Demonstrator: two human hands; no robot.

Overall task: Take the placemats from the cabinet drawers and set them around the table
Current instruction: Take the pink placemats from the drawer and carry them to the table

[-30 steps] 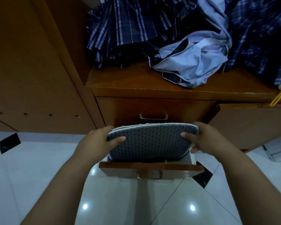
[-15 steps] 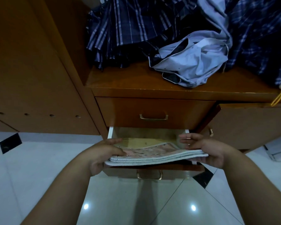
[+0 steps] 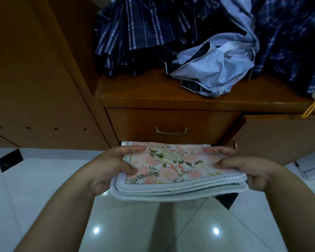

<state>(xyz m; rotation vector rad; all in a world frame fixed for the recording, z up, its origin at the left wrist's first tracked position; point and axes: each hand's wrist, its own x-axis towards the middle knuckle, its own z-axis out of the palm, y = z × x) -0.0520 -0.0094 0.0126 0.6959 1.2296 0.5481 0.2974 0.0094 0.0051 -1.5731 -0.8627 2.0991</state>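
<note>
floral placemats [image 3: 173, 166] — stack level, left grip [image 3: 105, 170], right grip [image 3: 247, 168] at ends

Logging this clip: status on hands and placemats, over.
Left hand, right hand grip the placemat stack, floral side up. Stack level, in front of the cabinet. Nothing in the way.

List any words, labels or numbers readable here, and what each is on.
Oval emblem on the floral placemat topping the stack of placemats: seems lettered, too blurred to read.
No text is visible anywhere else: not on the upper drawer front, plaid clothes or pale blue shirt.
</note>
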